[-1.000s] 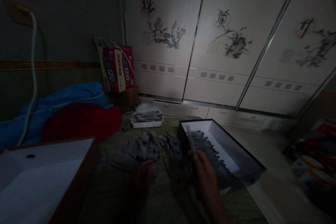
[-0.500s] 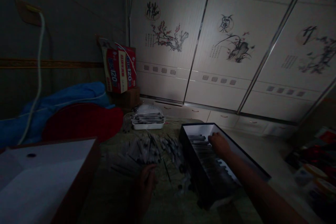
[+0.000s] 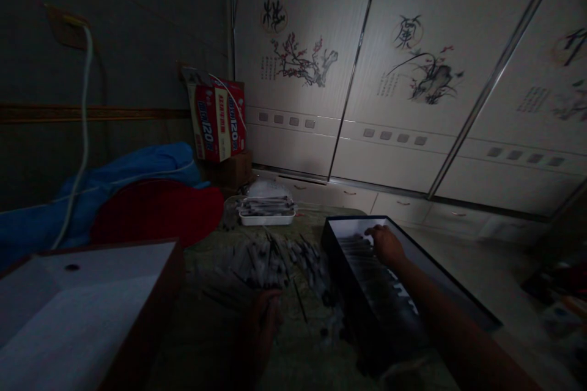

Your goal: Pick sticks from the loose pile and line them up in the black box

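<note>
My right hand [image 3: 387, 245] is inside the dark long box [image 3: 342, 256] with a white lining. Its fingers are partly stretched, the tips touching the far end of a row of slender dark pens [image 3: 373, 275] laid side by side. My left hand [image 3: 263, 321] rests low over the table with its fingers curled; the dim light hides what they hold, if anything. Just beyond it lies a loose heap of pens [image 3: 261, 263] with clear and dark parts. More pens [image 3: 312, 263] are scattered between the heap and the box.
A white tray [image 3: 268, 220] filled with thin sticks stands at the table's back. On the left is a large open box [image 3: 151, 293] with a white inside. Behind it lie red cloth [image 3: 156, 214] and blue cloth [image 3: 137, 165]. A red carton [image 3: 220, 122] stands near the wardrobe [image 3: 302, 146].
The view has shifted a little to the left. In the dark box my right hand has loosened, its fingers now more stretched over the row's far end. My left hand stays curled near the heap.
</note>
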A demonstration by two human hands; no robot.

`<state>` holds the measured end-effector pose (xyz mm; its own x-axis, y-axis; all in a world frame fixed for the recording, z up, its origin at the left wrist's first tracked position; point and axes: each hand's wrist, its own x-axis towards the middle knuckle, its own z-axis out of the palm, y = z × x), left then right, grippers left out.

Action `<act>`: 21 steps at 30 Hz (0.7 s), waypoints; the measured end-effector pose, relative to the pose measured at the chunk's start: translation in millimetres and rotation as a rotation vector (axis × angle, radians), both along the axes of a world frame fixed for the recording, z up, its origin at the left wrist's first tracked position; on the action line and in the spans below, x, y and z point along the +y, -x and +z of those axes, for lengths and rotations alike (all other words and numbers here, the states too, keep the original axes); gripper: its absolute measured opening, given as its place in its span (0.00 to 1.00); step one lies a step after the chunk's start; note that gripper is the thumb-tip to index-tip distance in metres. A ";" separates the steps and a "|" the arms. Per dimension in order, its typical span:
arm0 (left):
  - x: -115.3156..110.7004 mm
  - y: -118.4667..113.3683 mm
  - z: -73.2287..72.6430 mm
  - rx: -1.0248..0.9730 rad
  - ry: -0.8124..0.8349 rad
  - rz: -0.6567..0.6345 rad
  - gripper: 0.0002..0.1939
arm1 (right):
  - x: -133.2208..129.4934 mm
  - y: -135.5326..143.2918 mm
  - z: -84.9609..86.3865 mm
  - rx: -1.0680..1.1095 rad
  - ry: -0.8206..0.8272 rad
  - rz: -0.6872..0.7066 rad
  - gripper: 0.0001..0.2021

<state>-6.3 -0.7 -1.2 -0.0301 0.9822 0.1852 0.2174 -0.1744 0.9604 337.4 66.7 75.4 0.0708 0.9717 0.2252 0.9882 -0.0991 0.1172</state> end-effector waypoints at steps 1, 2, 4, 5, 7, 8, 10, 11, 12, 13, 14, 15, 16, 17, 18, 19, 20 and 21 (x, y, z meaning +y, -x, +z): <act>0.8 -0.1 -2.0 -0.004 0.004 -0.003 0.18 | -1.3 -1.1 3.8 0.022 -0.039 -0.013 0.15; 1.6 -0.3 -4.2 -0.008 0.008 -0.004 0.18 | -2.7 -1.1 8.5 0.044 -0.078 -0.022 0.17; 3.0 -0.7 -7.6 -0.015 0.011 0.004 0.19 | -7.8 3.8 19.6 0.089 -0.160 -0.020 0.17; 3.3 -0.9 -8.0 -0.018 0.014 0.011 0.19 | -12.4 9.5 25.3 0.113 -0.203 -0.013 0.17; 2.6 -1.0 -5.4 -0.033 0.034 0.044 0.19 | -27.6 28.4 35.0 0.156 -0.284 0.007 0.16; 1.6 -0.8 -2.6 -0.043 0.039 0.068 0.20 | -38.3 41.5 38.1 0.181 -0.320 0.027 0.16; -0.9 0.4 4.4 -0.065 0.029 0.110 0.20 | -63.4 73.3 39.2 0.239 -0.374 0.098 0.16; -2.2 1.3 7.8 -0.076 0.015 0.130 0.20 | -76.4 90.9 36.8 0.347 -0.422 0.195 0.15; -3.4 2.5 10.8 -0.084 0.001 0.148 0.20 | -88.5 108.7 32.3 0.440 -0.435 0.267 0.13; -4.4 3.9 13.3 -0.093 -0.010 0.167 0.21 | -98.8 126.2 25.9 0.510 -0.411 0.301 0.12; -5.2 5.4 15.1 -0.106 -0.019 0.188 0.20 | -106.9 142.8 17.6 0.569 -0.364 0.320 0.12; -5.8 7.0 16.4 -0.122 -0.027 0.207 0.20 | -112.3 158.2 7.9 0.611 -0.302 0.336 0.11; -6.2 8.7 17.4 -0.140 -0.034 0.225 0.19 | -115.1 172.2 -2.9 0.639 -0.244 0.328 0.10; -6.5 10.3 18.3 -0.159 -0.043 0.240 0.18 | -115.5 184.8 -14.2 0.658 -0.196 0.306 0.09; -6.6 12.0 19.1 -0.177 -0.052 0.249 0.17 | -113.8 195.9 -25.6 0.665 -0.169 0.285 0.08; -6.7 13.5 20.0 -0.195 -0.060 0.256 0.17 | -110.6 205.8 -36.4 0.660 -0.166 0.274 0.07; -6.7 15.0 20.9 -0.211 -0.063 0.265 0.16 | -106.4 214.4 -46.3 0.647 -0.178 0.277 0.07; -6.8 16.3 21.8 -0.226 -0.058 0.274 0.16 | -101.7 222.1 -54.9 0.629 -0.198 0.280 0.07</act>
<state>-22.6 -7.4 20.6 -0.3371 0.9202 0.1990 0.0468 -0.1947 0.9797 115.3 -35.0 20.5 -0.0011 0.9175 0.3976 0.8539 0.2078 -0.4771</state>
